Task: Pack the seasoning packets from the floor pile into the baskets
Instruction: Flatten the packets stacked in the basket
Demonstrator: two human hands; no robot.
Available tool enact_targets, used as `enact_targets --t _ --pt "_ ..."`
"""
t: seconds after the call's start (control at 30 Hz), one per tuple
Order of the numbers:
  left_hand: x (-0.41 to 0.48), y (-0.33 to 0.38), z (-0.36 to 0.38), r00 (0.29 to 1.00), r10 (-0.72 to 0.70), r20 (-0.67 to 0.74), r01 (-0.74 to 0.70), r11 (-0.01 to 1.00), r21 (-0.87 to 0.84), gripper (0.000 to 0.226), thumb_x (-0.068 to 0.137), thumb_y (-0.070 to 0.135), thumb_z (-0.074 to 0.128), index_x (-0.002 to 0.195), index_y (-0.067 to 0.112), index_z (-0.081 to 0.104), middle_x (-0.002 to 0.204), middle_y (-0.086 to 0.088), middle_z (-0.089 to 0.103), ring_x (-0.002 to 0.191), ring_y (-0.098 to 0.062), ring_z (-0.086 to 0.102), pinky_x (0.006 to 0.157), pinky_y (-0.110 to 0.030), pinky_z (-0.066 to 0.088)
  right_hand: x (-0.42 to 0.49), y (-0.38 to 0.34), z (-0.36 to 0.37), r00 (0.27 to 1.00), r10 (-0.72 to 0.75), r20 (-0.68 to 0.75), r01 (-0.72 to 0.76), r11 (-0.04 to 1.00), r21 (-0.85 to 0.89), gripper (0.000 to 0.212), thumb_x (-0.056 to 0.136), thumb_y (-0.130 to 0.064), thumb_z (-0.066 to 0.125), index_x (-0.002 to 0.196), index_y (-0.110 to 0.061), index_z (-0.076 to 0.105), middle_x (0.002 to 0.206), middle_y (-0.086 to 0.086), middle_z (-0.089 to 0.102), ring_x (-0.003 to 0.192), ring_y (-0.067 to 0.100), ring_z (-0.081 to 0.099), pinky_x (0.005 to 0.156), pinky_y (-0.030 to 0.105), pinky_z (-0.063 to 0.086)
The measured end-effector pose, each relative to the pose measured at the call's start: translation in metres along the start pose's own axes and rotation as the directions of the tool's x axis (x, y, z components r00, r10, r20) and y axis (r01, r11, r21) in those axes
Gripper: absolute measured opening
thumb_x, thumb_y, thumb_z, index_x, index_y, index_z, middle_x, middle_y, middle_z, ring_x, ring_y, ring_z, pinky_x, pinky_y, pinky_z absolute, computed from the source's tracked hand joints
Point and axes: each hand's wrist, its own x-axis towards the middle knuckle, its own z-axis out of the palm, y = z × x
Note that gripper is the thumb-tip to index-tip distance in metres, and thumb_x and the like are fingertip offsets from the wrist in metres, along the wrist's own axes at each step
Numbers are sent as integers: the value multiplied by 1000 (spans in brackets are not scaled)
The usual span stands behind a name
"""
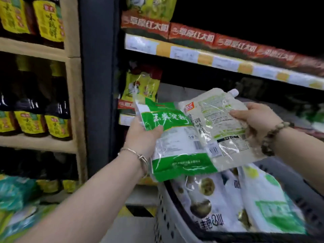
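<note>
Though partly done, not finished by the look of it. Gripping a green-and-white packet (175, 151) in the left hand (140, 135), thumb across its front; pinching a beige spouted pouch (224, 130) at its edge with the right hand (257, 120). Holding the two overlapped and touching, above the grey basket (168, 216), not yet inside. Already lying in that basket: at least two large white packets (219, 204) with green print. Left to do, probably: lower and let go of this pair, then fetch more from the blurred teal-and-green heap (15, 199) at lower left, likely the floor pile. Cannot tell how much lies there.
</note>
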Motion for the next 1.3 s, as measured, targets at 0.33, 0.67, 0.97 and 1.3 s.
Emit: enact_targets --t 0.33,0.67,0.97,1.3 --pt "32 -87 42 966 -204 160 -51 455 889 88 86 46 59 149 32 -2 154 -10 -25 144 -32 5 114 -33 15 28 104 -27 978 179 -105 -207 883 -421 65 80 -10 68 137 -10 37 102 17 62 76 23 56 64 28 46" --pt "43 -108 66 850 -375 369 -398 0 917 72 87 72 15 145 39 -12 154 0 -25 142 -24 -22 111 -54 -10 22 117 22 826 128 549 431 484 -761 51 96 -54 16 146 -43 12 157 -10 0 144 11 -2 116 41 -2" --pt "38 -107 74 777 -479 408 -501 -79 862 77 87 72 13 146 32 -17 152 -6 -28 140 -29 -26 111 -57 -11 8 132 12 838 147 526 340 613 -713 62 88 -60 7 146 -40 3 154 -16 -8 142 6 -7 118 41 0" --pt "34 -109 74 755 -523 396 -516 -101 851 86 82 78 16 144 31 -21 152 -5 -30 140 -28 -26 112 -55 -11 2 131 11 846 171 505 333 570 -751 87 69 -71 1 147 -33 -2 154 -13 -12 142 6 -10 118 37 -2"
